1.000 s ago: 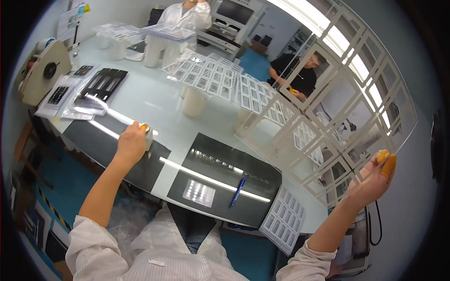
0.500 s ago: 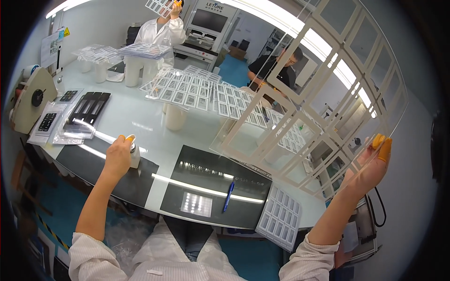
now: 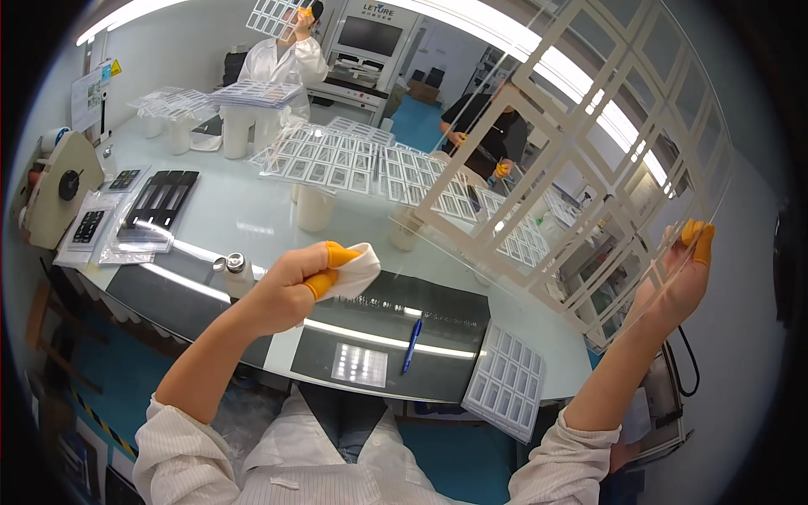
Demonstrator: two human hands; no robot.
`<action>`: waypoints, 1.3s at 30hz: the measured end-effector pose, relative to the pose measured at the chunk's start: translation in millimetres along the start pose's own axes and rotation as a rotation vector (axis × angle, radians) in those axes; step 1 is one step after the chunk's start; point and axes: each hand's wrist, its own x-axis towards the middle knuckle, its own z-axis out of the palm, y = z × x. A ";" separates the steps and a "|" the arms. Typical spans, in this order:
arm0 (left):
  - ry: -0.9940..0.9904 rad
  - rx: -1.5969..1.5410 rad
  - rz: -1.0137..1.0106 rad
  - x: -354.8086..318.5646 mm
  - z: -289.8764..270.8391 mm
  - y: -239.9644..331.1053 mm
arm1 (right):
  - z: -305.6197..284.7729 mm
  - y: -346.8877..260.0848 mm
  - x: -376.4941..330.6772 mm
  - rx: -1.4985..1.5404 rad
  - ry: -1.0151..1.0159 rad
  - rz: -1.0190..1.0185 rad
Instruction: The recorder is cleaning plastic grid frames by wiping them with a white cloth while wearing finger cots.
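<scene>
- While the right hand is raised at the right side, it holds a clear sheet by its lower right edge; the fingers with orange tips are closed on this edge.
- White frame-like rectangles cover the sheet, which stands tilted in the air above the table, between the person and the far side of the room.
- Left hand is lifted over the near part of the table, and its fingers are curled tight around a white cloth; two orange finger covers show on it.
- Cloth and sheet are apart, not touching.
- Just left of the left hand, a small bottle with a metal cap stands on the table.
- Below the hands a dark pad lies on the table edge, with a blue pen on it and a white grid tray beside it at the right.
- More sheets lie on white cups in the middle of the table.
- Black trays and a tape dispenser are at the left end.
- Two other persons work behind the table; one in white holds up a sheet.
</scene>
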 end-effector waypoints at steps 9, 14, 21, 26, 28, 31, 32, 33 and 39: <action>-0.291 -0.597 -0.117 21.0 40.8 18.3 | 31.7 -16.4 -9.2 0.150 -0.061 -0.040; -0.368 -0.752 -0.034 34.3 68.8 27.9 | 35.2 -15.6 -9.9 0.122 -0.146 -0.121; -0.438 -1.057 0.087 56.9 106.0 39.4 | 80.3 -12.5 -22.2 0.090 -0.111 -0.146; -0.484 -1.295 0.180 64.6 115.5 46.2 | 106.4 -21.8 -35.7 0.629 -0.432 -0.028; -0.492 -1.314 0.195 68.2 120.7 51.9 | 110.5 -32.1 -45.7 0.294 -0.118 0.051; -0.513 -1.337 0.202 70.4 123.6 58.7 | 113.5 -33.9 -53.2 0.330 -0.130 0.115; -0.534 -1.348 0.190 71.3 123.9 60.5 | 114.6 -34.0 -55.3 0.307 -0.130 0.132; -0.529 -1.347 0.190 76.8 124.5 61.9 | 115.4 -34.3 -57.6 0.278 -0.130 0.144; -0.578 -1.352 0.320 101.0 127.6 69.9 | 115.7 -31.5 -66.0 0.204 -0.066 0.119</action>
